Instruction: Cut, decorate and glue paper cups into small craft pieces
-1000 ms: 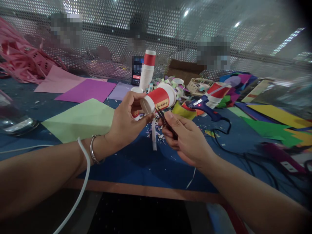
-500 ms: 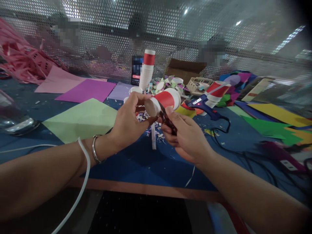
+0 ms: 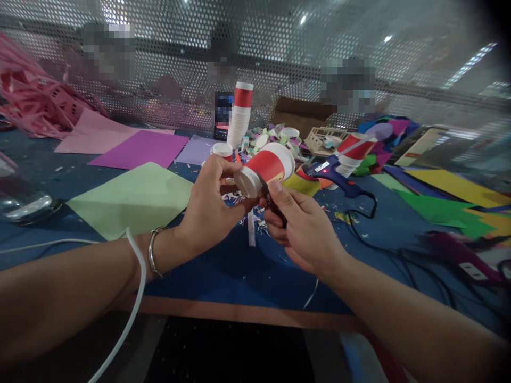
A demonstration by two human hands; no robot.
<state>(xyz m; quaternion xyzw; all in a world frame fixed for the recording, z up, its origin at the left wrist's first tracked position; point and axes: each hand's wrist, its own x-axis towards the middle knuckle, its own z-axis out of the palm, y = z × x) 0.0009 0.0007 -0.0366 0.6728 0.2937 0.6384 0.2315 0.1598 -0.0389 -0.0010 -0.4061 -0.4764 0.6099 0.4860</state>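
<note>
My left hand (image 3: 209, 205) holds a red and white paper cup (image 3: 266, 167) on its side, base turned toward me, above the blue table (image 3: 223, 266). My right hand (image 3: 301, 229) grips small dark scissors (image 3: 270, 199) whose blades touch the cup near its base. A white paper strip (image 3: 250, 227) lies on the table just under the hands, among small paper scraps.
A tall stack of cups (image 3: 240, 114) and a phone (image 3: 223, 114) stand behind. A blue glue gun (image 3: 335, 175) with its black cord lies to the right. Coloured paper sheets lie about, a green one (image 3: 136, 197) at left. A perforated metal screen (image 3: 255, 64) closes the back.
The cup has turned in my left hand so its printed label no longer shows. The scissors have closed in on the cup's base. Both hands stay in nearly the same place.
</note>
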